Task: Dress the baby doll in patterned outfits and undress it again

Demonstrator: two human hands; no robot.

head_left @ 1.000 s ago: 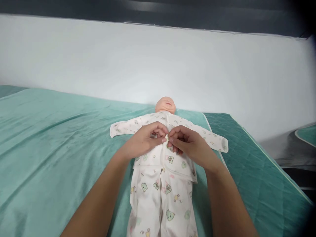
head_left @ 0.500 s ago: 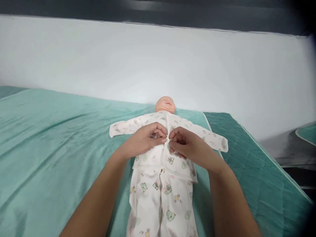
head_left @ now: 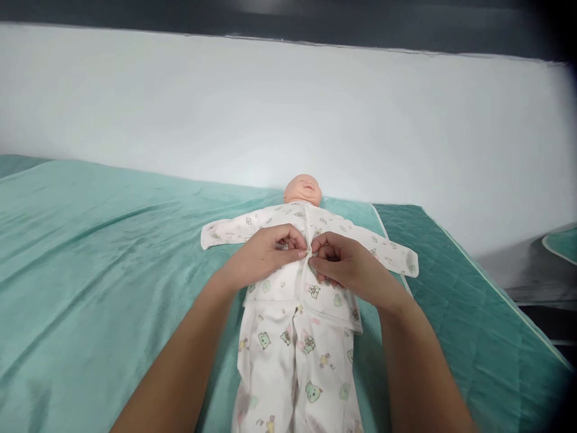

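A baby doll (head_left: 301, 190) lies on its back, dressed in a white printed baby shirt (head_left: 279, 287) and matching pants (head_left: 311, 367). Both sleeves are spread out to the sides. At the middle of the chest, my left hand (head_left: 265, 254) pinches the shirt's front edge between thumb and fingers. Close against it, my right hand (head_left: 349, 264) pinches the other side of the front opening. A small pale button seems to sit between the fingertips, mostly hidden by them. Below the hands the shirt front lies flat, its hem over the waist of the pants.
A light green sheet (head_left: 103, 264) with soft folds spreads under the doll. To the right lies a darker green quilted pad (head_left: 469, 313) with a pale piped edge. Behind the doll's head rises a white wall (head_left: 252, 108). Another green padded edge (head_left: 563, 243) shows at far right.
Both hands stay at the shirt front, with fingertips drawn slightly closer together. The button, visible between them before, is now mostly covered. The view has shifted very slightly.
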